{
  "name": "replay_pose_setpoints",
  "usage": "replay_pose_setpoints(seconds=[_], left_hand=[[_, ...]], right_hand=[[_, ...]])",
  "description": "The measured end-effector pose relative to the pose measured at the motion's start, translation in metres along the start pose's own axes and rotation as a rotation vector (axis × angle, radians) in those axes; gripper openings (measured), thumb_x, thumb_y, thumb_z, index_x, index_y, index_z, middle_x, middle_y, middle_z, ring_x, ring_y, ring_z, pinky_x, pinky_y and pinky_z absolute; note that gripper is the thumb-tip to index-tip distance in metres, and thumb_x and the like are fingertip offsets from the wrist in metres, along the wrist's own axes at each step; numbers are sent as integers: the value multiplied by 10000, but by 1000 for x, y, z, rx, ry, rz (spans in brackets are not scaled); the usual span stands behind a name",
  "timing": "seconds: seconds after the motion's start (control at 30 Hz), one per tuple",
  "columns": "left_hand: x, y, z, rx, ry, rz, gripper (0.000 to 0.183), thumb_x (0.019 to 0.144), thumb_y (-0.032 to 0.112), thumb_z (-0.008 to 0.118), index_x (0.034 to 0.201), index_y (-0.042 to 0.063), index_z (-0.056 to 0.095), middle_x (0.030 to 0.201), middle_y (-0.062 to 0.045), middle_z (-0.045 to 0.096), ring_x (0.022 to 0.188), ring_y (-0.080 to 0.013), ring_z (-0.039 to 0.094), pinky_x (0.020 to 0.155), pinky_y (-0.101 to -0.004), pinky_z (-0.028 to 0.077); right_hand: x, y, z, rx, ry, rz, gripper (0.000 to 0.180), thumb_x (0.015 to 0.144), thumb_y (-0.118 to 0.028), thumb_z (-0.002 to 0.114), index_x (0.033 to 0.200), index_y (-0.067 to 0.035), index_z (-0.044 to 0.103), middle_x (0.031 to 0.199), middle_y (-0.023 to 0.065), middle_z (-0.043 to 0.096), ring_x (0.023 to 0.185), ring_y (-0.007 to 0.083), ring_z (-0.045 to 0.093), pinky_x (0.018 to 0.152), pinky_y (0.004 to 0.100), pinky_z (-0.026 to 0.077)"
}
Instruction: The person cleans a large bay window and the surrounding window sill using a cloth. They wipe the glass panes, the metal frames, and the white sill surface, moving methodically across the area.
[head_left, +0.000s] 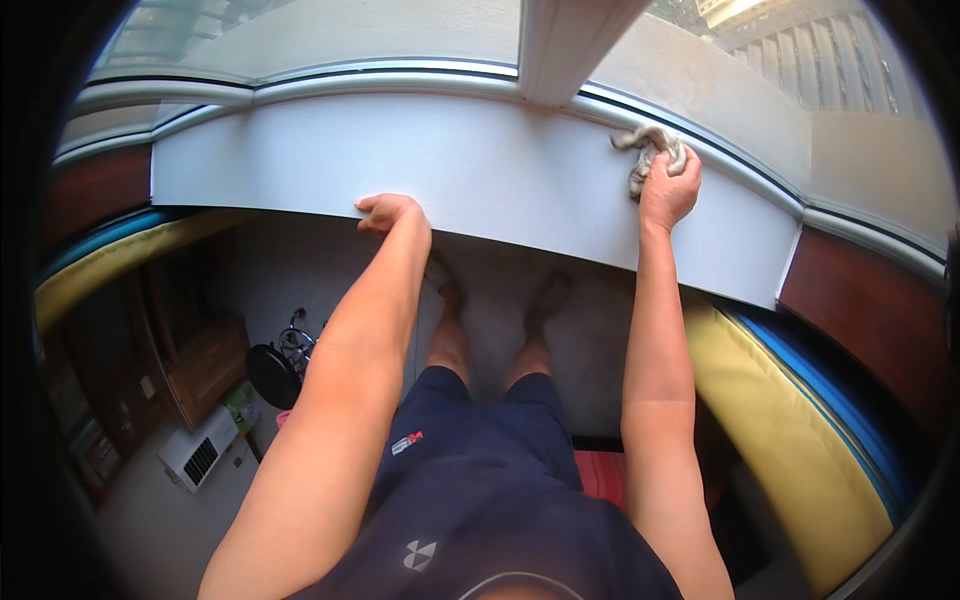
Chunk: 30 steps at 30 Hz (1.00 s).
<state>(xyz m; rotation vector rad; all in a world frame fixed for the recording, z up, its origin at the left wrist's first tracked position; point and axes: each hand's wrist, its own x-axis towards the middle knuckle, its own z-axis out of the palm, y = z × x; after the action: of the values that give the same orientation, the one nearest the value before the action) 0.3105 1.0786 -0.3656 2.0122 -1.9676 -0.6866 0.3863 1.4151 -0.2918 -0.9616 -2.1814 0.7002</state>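
A white window sill (330, 157) stretches across before me, below the window frame. Toward its right part, my right hand (671, 187) grips a crumpled greyish-beige cloth (646, 150). The cloth lies against the sill close to the lower window frame (630, 118), one end of it sticking out to the left. My left hand (390, 212) rests at the front edge of the sill, near its middle, with thumb and fingers apart and some of the fingers hidden below the edge. I see nothing held in it.
Glass panes (390, 30) rise behind the sill, parted by a thick white mullion (562, 45). Yellow curtains (787, 435) with blue fabric hang at both sides. A round black seat (273, 375), a white appliance (199, 448) and a wooden cabinet (202, 360) stand at lower left.
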Motion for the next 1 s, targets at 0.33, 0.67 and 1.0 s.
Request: replay_pose_setpoints(seconds=[0.33,0.67,1.0], left_hand=[[4,-16,-25,-232,-344,53,765,975,599,373,1224,-115,494,1235,-349,560,1145,-476,563,1009,-492,426],[189,26,-30,-174,-534,266,603,975,477,509,1135,-105,498,1078,-241,612,910,-339,639,780,-439,532],[183,72,-78,153,-369,940,710,891,406,678,1359,-44,390,1362,-244,452,1222,-371,513,1020,-467,422]], right_hand=[[-140,-149,68,182,-581,-360,393,783,-121,702,1163,-159,610,1075,77,597,988,281,630,825,406,536],[-119,-153,95,4,-289,-341,677,844,-49,672,1464,-95,404,1333,136,467,1196,317,526,950,422,509],[-188,-279,153,379,-585,-407,713,790,-65,711,1447,-83,433,1432,154,465,1304,334,468,1103,418,392]])
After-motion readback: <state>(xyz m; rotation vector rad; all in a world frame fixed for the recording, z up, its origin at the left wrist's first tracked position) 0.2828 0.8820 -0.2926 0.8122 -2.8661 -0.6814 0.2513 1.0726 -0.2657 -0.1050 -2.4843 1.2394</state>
